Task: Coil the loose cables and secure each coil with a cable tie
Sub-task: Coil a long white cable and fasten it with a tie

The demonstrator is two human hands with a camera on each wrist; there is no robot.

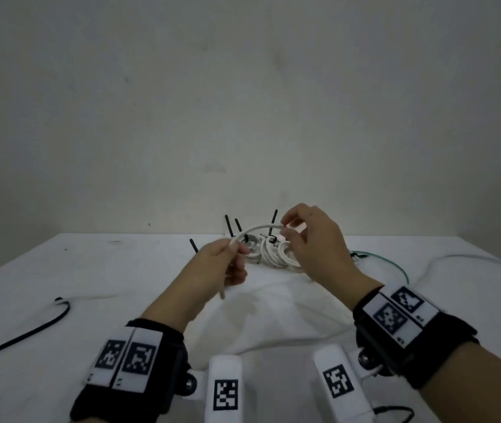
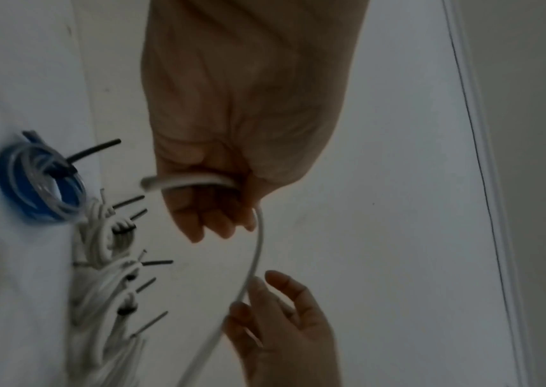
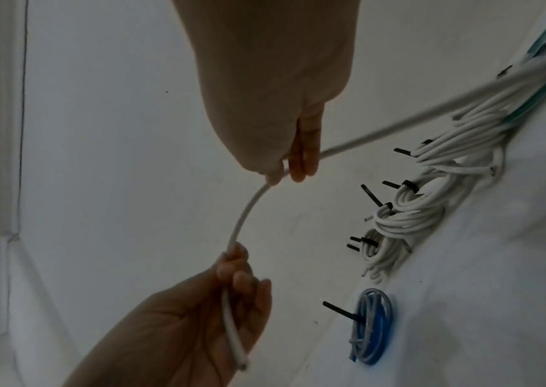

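Observation:
A loose white cable (image 1: 255,229) arches in the air between both hands above the table. My left hand (image 1: 230,264) grips it near its cut end (image 3: 10,366), fingers curled round it (image 2: 198,183). My right hand (image 1: 292,230) pinches the cable (image 3: 248,209) further along between thumb and fingers (image 3: 301,162); from there it runs off to the right (image 3: 430,112). Behind the hands lie several white coils (image 1: 276,254) bound with black cable ties (image 3: 407,186), their tails sticking up. A blue coil (image 3: 372,330) with a black tie lies beside them.
A loose black cable tie (image 1: 26,334) lies on the white cloth (image 1: 273,315) at the left. A green wire (image 1: 395,264) and another white cable (image 1: 472,257) trail at the right. The wall (image 1: 243,102) stands close behind the table's far edge.

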